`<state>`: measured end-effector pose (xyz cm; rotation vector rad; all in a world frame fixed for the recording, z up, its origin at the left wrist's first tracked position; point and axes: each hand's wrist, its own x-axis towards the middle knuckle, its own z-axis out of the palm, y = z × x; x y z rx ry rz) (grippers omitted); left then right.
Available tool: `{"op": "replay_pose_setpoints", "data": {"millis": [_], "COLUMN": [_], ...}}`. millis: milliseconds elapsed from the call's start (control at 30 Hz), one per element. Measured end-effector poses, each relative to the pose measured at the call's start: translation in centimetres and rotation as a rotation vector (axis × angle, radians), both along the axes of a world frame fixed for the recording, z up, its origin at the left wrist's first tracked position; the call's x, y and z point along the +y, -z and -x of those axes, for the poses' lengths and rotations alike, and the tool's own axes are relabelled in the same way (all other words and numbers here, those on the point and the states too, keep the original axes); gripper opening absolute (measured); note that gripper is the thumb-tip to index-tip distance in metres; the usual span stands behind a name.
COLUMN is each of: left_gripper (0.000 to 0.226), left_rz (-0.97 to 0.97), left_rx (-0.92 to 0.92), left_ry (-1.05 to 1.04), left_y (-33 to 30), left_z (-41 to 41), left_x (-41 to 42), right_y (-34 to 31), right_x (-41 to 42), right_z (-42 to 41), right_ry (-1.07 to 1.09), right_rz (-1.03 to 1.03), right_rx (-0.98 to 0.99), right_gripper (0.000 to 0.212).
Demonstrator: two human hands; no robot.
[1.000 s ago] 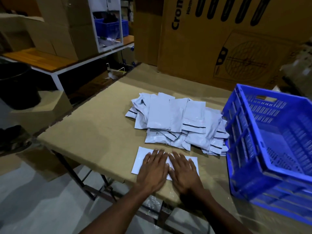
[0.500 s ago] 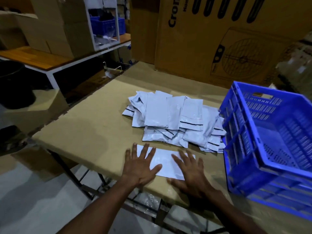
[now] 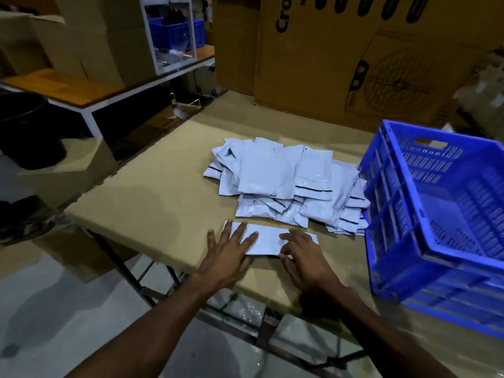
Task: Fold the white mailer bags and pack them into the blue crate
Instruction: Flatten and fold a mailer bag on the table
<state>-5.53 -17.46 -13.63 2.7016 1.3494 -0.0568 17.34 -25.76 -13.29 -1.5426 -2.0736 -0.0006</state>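
Note:
One white mailer bag (image 3: pixel 268 239) lies flat near the front edge of the cardboard-covered table (image 3: pixel 152 197). My left hand (image 3: pixel 229 252) rests flat on its left part, fingers spread. My right hand (image 3: pixel 302 257) covers its right part, fingertips curled at the bag's near edge. Behind it sits a loose pile of white mailer bags (image 3: pixel 286 184) with dark strips. The blue crate (image 3: pixel 436 214) stands at the right, tilted, with nothing visible inside it.
Large cardboard boxes (image 3: pixel 368 55) line the back of the table. A wooden bench (image 3: pixel 68 88) with boxes and a white frame stands at the left. A black bin (image 3: pixel 27 126) sits on the floor at far left.
My hands slid apart from the middle of the bag toward its two ends. My right fingertips have now curled at the bag's near edge.

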Motion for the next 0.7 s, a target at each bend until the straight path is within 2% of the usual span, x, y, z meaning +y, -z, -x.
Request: {"op": "replay_pose_setpoints", "data": {"millis": [100, 167, 233, 333, 367, 467, 533, 600, 700], "left_gripper": [0.063, 0.068, 0.068, 0.064, 0.062, 0.074, 0.089, 0.097, 0.095], "left_rz": [0.032, 0.073, 0.116, 0.169, 0.167, 0.092, 0.035, 0.049, 0.026], "left_rx": [-0.005, 0.002, -0.005, -0.069, -0.115, -0.429, -0.612, -0.589, -0.482], "left_ry": [-0.061, -0.056, -0.022, 0.027, 0.038, -0.018, -0.091, -0.170, -0.194], "left_y": [-0.2, -0.5, -1.2, -2.0, -1.9, -1.0, -0.2, 0.4, 1.1], "left_z": [-0.6, -0.8, -0.9, -0.9, -0.7, -0.2, -0.3, -0.8, -1.8], "left_x": [0.3, 0.7, 1.1, 1.8, 2.1, 2.1, 1.7, 1.1, 0.5], "right_y": [-1.5, -2.2, -2.0, -2.2, -2.7, -5.4, -7.6, -10.0, -13.8], "right_x": [-1.0, -2.2, -2.7, -1.4, -0.7, 1.0, 1.4, 1.7, 2.6], "right_z": [0.5, 1.3, 1.6, 1.0, 0.8, 0.6, 0.0, -1.1, -3.3], "right_ry": [-0.087, -0.180, -0.277, -0.275, -0.255, -0.175, -0.107, -0.014, 0.130], "right_rz": [-0.028, -0.096, -0.110, 0.044, 0.094, 0.258, 0.220, 0.200, 0.127], "right_rx": [-0.067, -0.200, -0.345, -0.647, -0.684, -0.608, -0.555, -0.459, -0.189], "right_gripper": [0.015, 0.030, 0.034, 0.041, 0.042, 0.029, 0.021, 0.029, 0.035]}}
